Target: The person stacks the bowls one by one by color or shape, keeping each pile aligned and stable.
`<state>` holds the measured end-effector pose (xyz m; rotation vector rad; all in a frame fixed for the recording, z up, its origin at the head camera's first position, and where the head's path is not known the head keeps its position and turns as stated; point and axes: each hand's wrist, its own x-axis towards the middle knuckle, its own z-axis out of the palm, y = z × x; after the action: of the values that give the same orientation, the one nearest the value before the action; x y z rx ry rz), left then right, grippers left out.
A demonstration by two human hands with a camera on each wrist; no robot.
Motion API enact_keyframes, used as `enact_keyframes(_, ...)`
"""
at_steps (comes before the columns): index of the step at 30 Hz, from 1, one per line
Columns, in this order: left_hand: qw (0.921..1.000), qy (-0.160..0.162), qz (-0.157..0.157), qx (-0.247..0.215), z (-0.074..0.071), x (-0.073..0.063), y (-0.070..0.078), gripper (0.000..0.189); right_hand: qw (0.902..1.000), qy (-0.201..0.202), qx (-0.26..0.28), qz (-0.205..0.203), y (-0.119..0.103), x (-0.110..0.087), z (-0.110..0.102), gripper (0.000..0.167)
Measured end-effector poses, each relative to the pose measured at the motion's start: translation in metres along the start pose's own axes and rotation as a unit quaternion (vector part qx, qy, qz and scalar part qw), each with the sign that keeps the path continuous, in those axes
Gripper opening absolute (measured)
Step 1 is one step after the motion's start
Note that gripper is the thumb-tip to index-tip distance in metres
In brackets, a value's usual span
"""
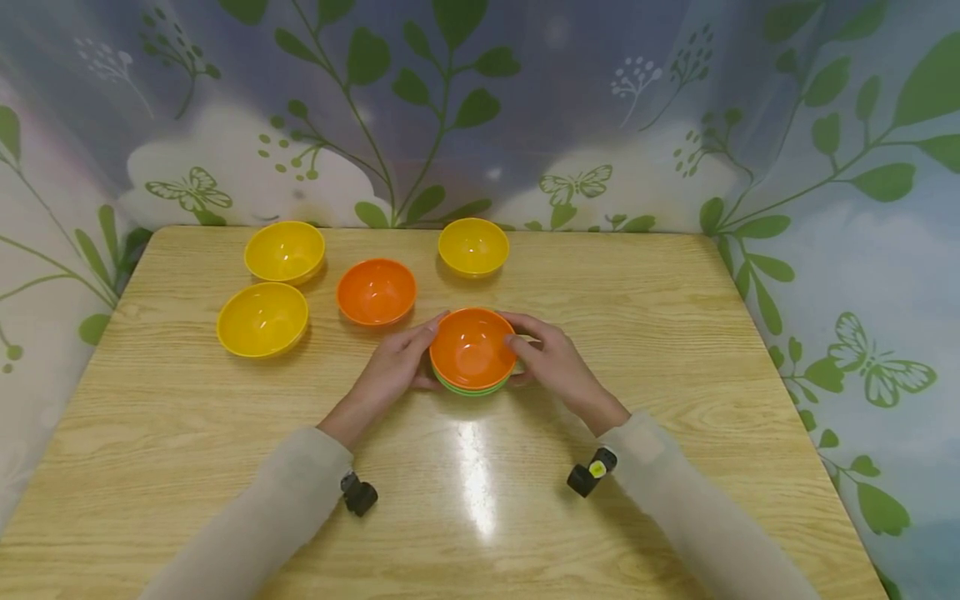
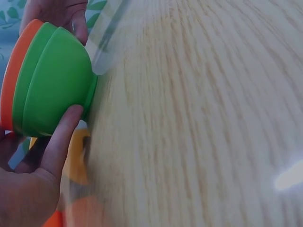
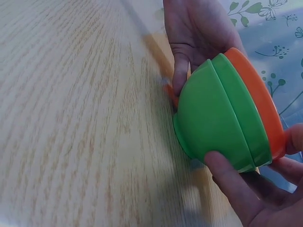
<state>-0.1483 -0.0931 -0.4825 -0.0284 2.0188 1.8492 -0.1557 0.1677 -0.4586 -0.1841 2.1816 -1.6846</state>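
Note:
Both hands hold one nested stack between them, in the middle of the table. An orange bowl (image 1: 472,348) sits on top, with two green bowls (image 3: 208,111) beneath it; only thin green rims show from the head. My left hand (image 1: 393,360) grips the stack's left side, thumb by the orange rim and a finger low on the outer green bowl. From the right, my right hand (image 1: 557,364) grips it with the thumb at the orange rim and a fingertip against the green wall. In both wrist views the stack's base is close over the wooden tabletop.
Another orange bowl (image 1: 377,292) stands just beyond the left hand on the table (image 1: 637,292). Two yellow bowls, one farther back (image 1: 285,252) and one nearer (image 1: 262,320), stand at the left. A third yellow bowl (image 1: 473,247) is near the back edge, behind the stack.

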Motion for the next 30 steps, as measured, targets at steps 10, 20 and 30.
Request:
enact_keyframes(10,1.0,0.0,0.004,0.003,-0.001,-0.002,-0.001,0.053,0.9999,0.0,0.017,-0.001,0.003,-0.001,0.002,0.047)
enact_keyframes(20,0.9997,0.016,0.005,-0.018,-0.006,-0.002,0.002,0.046,0.9967,0.0,0.076,0.027,0.013,-0.001,0.003,0.05)
enact_keyframes(30,0.9994,0.025,-0.003,-0.024,-0.016,-0.007,-0.002,0.046,0.9915,0.011,0.122,0.044,0.022,0.003,0.006,0.053)
